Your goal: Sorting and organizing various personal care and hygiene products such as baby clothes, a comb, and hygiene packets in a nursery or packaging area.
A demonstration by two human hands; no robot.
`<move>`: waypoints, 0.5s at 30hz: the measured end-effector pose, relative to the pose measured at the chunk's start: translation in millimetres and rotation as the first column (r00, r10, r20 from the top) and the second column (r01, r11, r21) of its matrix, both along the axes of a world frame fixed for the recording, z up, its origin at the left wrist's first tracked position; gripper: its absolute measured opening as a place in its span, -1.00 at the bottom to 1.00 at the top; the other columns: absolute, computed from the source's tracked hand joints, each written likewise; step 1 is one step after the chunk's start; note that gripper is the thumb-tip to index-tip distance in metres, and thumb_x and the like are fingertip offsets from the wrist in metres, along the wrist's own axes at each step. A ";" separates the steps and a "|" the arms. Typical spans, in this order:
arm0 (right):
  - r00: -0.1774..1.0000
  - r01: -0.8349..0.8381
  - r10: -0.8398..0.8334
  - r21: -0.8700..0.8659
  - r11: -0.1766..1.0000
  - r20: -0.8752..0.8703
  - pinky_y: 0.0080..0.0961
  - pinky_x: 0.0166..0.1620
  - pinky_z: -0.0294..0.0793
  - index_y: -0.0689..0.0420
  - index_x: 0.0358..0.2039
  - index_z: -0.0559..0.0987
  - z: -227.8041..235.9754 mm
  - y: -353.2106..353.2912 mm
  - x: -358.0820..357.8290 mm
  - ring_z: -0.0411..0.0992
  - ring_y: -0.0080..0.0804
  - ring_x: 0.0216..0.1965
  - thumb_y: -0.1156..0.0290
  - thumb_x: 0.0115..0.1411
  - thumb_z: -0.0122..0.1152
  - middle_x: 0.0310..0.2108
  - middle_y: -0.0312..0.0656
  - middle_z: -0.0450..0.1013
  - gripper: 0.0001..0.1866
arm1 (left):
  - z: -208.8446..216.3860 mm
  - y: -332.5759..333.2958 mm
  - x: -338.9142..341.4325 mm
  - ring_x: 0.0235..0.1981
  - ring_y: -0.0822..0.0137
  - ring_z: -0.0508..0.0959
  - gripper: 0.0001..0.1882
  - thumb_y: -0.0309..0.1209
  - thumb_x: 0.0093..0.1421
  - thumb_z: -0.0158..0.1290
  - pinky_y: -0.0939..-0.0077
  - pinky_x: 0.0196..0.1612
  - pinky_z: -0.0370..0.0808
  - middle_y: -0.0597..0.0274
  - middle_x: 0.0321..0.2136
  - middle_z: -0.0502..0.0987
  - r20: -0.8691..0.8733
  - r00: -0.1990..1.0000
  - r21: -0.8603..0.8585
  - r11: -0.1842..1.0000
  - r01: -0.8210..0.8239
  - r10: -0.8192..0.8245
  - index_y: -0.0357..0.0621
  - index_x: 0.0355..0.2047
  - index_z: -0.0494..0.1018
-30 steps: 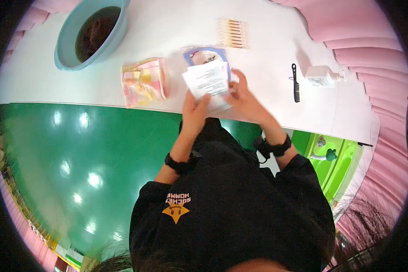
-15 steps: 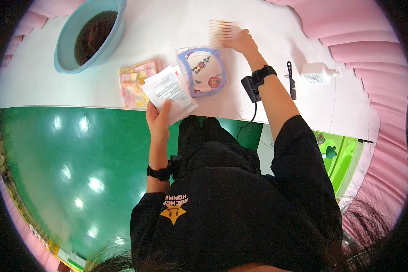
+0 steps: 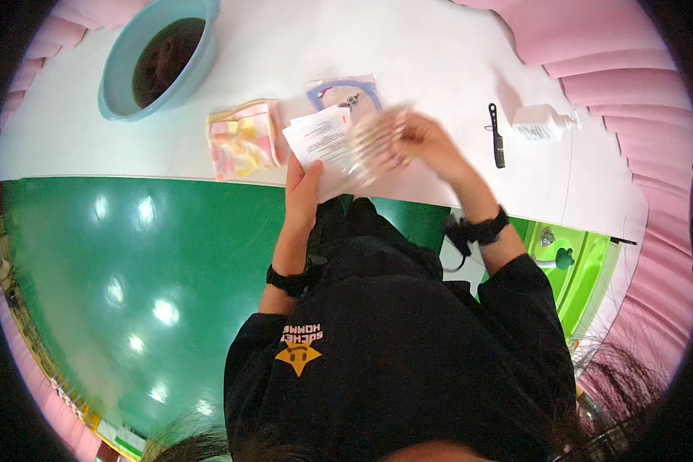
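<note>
My left hand (image 3: 304,183) pinches a flat white packet (image 3: 316,142) with printed text at its lower corner, above the table's front edge. Closed around a bundle of thin pale sticks (image 3: 371,146), my right hand (image 3: 423,142) is right beside the packet. The bundle is blurred by motion and its kind is hard to tell; a clear, shiny wrap seems to surround it. Behind both hands lies a blue-edged cloth piece (image 3: 335,92) with cartoon prints in a clear bag, partly covered by the packet. A folded pink-and-yellow checked towel (image 3: 244,142) rests left of my left hand.
A light-blue basin (image 3: 119,81) with dark liquid stands at the far left of the white table (image 3: 285,46). To the right lie a black comb (image 3: 497,138) and a white pump bottle (image 3: 540,123). Pink curtain (image 3: 608,65) hangs along the right edge.
My right hand has come back toward me with the bundle of sticks, from the far table to beside the packet. My left hand has shifted right with the packet, now over the bagged cloth.
</note>
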State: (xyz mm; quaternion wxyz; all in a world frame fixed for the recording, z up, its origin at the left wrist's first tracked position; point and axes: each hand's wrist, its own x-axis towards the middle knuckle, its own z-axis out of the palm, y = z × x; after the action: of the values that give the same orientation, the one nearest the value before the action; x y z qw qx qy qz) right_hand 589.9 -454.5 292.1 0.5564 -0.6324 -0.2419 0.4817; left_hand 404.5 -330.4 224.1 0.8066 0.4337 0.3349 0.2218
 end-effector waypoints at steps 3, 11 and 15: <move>1.000 -0.008 0.008 -0.108 0.994 -0.003 -0.60 -0.45 0.41 0.20 -0.20 0.43 -32.6 -12.0 -26.9 0.37 -0.58 -0.51 0.49 0.09 0.11 -0.46 -0.27 0.44 -0.77 | -2.3 -9.7 9.3 0.05 0.34 0.26 -0.54 -0.43 0.26 -0.22 0.47 0.12 0.16 0.15 0.05 0.27 0.046 0.999 -0.006 1.000 0.028 -0.027 -0.25 0.16 0.06; 0.981 0.143 -0.122 -0.140 0.980 0.151 -0.55 -0.39 0.40 0.20 -0.24 0.44 -51.1 -11.1 -44.2 0.39 -0.54 -0.46 0.36 0.12 0.07 -0.50 -0.19 0.43 -0.77 | -7.4 -23.0 9.8 0.11 0.29 0.25 -0.43 -0.08 0.32 -0.40 0.41 0.14 0.17 0.13 0.11 0.22 0.020 0.998 -0.061 0.996 0.060 -0.058 -0.23 0.18 0.05; 0.983 0.119 -0.070 -0.300 0.946 0.170 -0.45 -0.31 0.41 0.20 -0.26 0.46 -46.5 -12.8 -40.9 0.45 -0.38 -0.41 0.21 0.10 0.06 -0.44 -0.14 0.47 -0.68 | -5.8 -24.6 5.6 0.07 0.31 0.27 -0.47 -0.23 0.26 -0.19 0.40 0.11 0.20 0.12 0.07 0.25 0.100 0.986 0.050 0.990 0.130 -0.135 -0.24 0.16 0.06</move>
State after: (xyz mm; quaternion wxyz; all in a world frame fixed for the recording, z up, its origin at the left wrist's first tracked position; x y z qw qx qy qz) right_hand 549.0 -467.3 245.6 0.4523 -0.7585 -0.1761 0.4348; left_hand 410.0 -355.0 218.4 0.8263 0.4604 0.2580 0.1970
